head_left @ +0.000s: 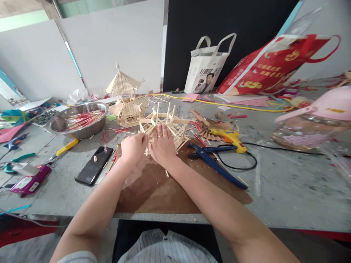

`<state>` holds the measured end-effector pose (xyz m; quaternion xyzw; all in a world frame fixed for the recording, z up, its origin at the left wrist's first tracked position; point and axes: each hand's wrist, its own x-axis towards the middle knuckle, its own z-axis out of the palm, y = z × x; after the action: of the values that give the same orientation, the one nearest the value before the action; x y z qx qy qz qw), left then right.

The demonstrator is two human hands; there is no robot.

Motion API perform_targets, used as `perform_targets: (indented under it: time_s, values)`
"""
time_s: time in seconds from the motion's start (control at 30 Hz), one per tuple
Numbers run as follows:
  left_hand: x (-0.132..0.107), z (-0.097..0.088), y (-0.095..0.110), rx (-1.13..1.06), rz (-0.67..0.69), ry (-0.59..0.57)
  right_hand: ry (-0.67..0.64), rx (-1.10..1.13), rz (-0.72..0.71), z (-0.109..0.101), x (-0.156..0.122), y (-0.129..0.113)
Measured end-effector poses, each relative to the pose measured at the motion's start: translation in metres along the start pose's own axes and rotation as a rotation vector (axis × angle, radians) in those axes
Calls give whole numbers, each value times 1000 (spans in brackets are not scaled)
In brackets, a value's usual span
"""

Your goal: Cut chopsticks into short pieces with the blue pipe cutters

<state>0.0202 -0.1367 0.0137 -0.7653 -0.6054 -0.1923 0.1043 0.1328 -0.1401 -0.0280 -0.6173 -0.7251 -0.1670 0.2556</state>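
Note:
A framework of thin wooden sticks (pixel 179 133), with several upright posts, rests on a brown sheet (pixel 161 193) in front of me. My left hand (pixel 133 148) is closed at its left edge, thumb and fingers pressed together; what they pinch is hidden. Laid over the near side of the framework is my right hand (pixel 163 146), fingers stretched out and together, a ring on one of them. Behind stands a pagoda-like stick model (pixel 124 98) with a pointed roof.
Right of the framework lie blue-handled cutters (pixel 216 164) and a yellow glue gun (pixel 230 138) with a black cord. On the left are a phone (pixel 94 166), a metal bowl (pixel 76 118) of sticks and a purple power strip (pixel 31 179). A pink-lidded jug (pixel 315 120) stands far right.

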Motion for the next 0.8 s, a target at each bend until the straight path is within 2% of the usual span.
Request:
perform_targets:
  time_s: [0.43, 0.8]
  values:
    - [0, -2, 1, 3, -22, -39, 27, 7, 14, 1, 1, -1]
    - [0, -1, 1, -6, -7, -14, 41, 2, 13, 2, 0, -1]
